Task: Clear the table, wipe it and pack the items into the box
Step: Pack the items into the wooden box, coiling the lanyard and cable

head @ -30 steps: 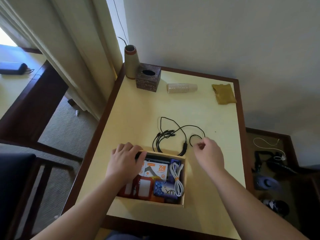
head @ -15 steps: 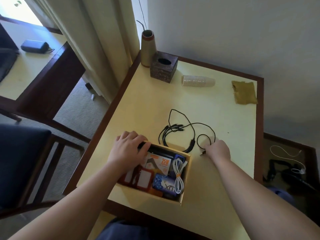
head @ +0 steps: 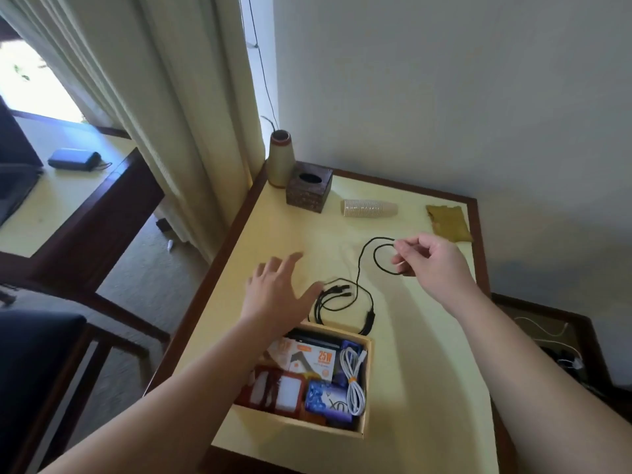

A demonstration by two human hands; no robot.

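Right hand (head: 434, 265) pinches one end of the black cable (head: 357, 285) and holds it lifted beyond the box (head: 366, 381); the cable's other end trails on the table (head: 410, 371) just behind the box; left hand (head: 277, 292) hovers above the table beside the cable's plugs, fingers spread, holding nothing

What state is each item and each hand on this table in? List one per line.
Box: open, nearly full.
Black cable: partly lifted, far end pinched.
White cable: coiled, inside box.
Cup stack: lying on its side.
Yellow cloth: crumpled, by the far corner.
Left hand: open, fingers spread.
Right hand: pinches the black cable.
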